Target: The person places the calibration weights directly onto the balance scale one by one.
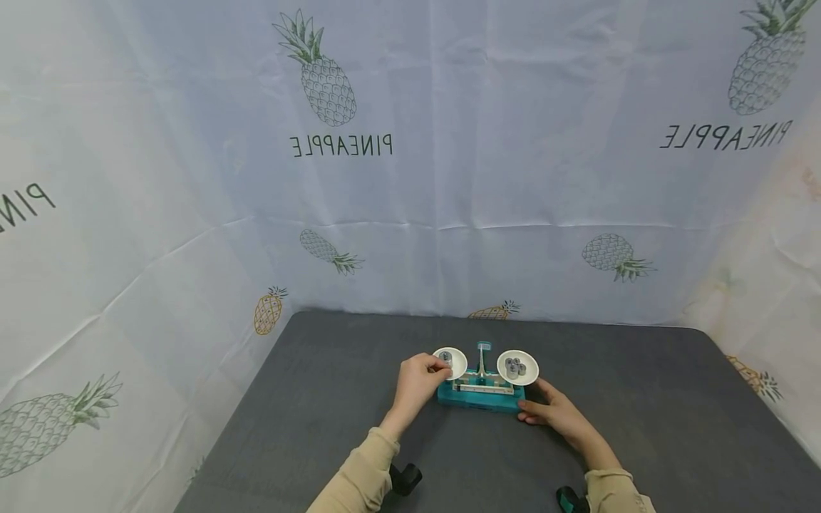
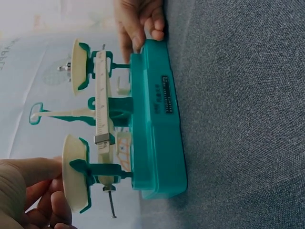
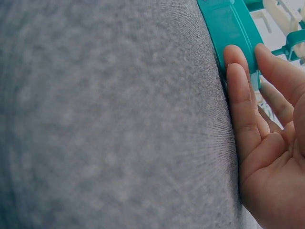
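Observation:
A teal balance scale with two cream pans stands on the grey table. My left hand reaches over the left pan, fingers bent and fingertips at its inside. In the left wrist view the pan's rim hides those fingertips, so whether they pinch anything cannot be told. Small metal weights lie in that pan beside the fingers. The right pan holds several metal weights. My right hand grips the right end of the teal base between thumb and fingers.
A ruled beam with a metal slider runs along the scale's front, and a pointer post rises between the pans. The grey table extends around the scale. Pineapple-printed cloth hangs behind and at both sides.

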The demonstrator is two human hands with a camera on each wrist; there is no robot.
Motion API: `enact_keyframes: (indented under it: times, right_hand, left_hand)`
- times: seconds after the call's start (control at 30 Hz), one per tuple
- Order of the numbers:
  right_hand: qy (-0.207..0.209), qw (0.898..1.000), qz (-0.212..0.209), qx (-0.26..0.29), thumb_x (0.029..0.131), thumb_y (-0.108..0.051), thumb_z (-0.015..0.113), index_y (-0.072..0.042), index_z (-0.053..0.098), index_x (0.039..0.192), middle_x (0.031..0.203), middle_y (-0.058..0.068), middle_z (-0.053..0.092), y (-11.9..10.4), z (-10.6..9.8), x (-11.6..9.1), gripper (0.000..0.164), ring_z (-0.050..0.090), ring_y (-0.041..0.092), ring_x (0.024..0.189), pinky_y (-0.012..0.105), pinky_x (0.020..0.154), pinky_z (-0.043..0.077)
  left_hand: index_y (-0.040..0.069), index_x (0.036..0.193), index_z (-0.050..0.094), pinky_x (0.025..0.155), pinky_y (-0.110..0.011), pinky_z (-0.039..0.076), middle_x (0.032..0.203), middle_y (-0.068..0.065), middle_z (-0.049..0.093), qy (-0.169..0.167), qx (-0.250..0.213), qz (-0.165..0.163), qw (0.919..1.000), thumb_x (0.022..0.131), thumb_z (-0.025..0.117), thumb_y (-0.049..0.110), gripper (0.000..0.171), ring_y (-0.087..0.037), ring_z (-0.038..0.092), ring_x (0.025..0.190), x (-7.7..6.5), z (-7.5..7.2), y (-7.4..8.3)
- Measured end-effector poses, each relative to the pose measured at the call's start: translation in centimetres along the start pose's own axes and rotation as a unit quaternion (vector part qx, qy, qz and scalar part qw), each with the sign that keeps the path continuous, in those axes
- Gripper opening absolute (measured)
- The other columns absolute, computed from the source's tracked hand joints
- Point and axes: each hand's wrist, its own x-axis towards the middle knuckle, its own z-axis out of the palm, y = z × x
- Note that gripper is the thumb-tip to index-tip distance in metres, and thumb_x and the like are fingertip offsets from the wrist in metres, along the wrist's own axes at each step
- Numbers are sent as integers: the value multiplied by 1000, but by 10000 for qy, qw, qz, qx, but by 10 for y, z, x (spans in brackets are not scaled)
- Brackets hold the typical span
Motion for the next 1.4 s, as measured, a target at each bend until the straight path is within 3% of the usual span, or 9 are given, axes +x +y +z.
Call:
enact_keyframes:
  times: [0.4, 0.77, 1.1, 1.27, 1.4]
  right_hand:
    - [43, 10000, 32, 5, 88, -21, 64, 2, 13, 147, 146, 33, 18, -1, 0, -1, 82, 68, 20, 85, 28, 72, 56]
    - [73, 10000, 14, -12, 88, -21, 64, 2, 16, 146, 145, 33, 20, 1, -1, 0, 79, 68, 19, 84, 28, 72, 56]
    - [57, 9998, 135, -128, 89, -22, 63, 3, 12, 147, 144, 35, 18, -5, -2, 3, 82, 68, 15, 81, 28, 71, 56]
    - [184, 9980, 7, -605, 88, -21, 64, 7, 12, 146, 123, 33, 45, -10, -1, 1, 83, 67, 18, 74, 30, 66, 56]
    - [318, 9919, -175, -1220, 88, -21, 64, 8, 20, 144, 89, 18, 63, -17, -4, -1, 77, 64, 18, 67, 30, 61, 54]
  left_hand:
    - [13, 73, 76, 52, -16, 41, 70, -1, 68, 2, 176, 84, 9998, 77, 72, 12, 6, -2, 49, 56, 2, 2, 3]
    - [12, 78, 77, 55, -16, 45, 76, -2, 69, -111, 45, -11, 9999, 78, 73, 15, 5, -6, 57, 61, 1, -3, 2]
    - [14, 78, 76, 55, -16, 44, 76, -1, 66, -90, 67, 237, 9997, 81, 71, 16, 6, -6, 55, 64, 2, -12, 5]
    - [14, 80, 75, 54, -16, 42, 75, 0, 65, -46, 227, 453, 9987, 82, 70, 16, 7, -4, 52, 63, 3, -17, 7]
    - [12, 81, 74, 54, -16, 40, 74, 0, 64, 40, 334, 663, 9972, 85, 67, 17, 10, -3, 48, 60, 5, -22, 8]
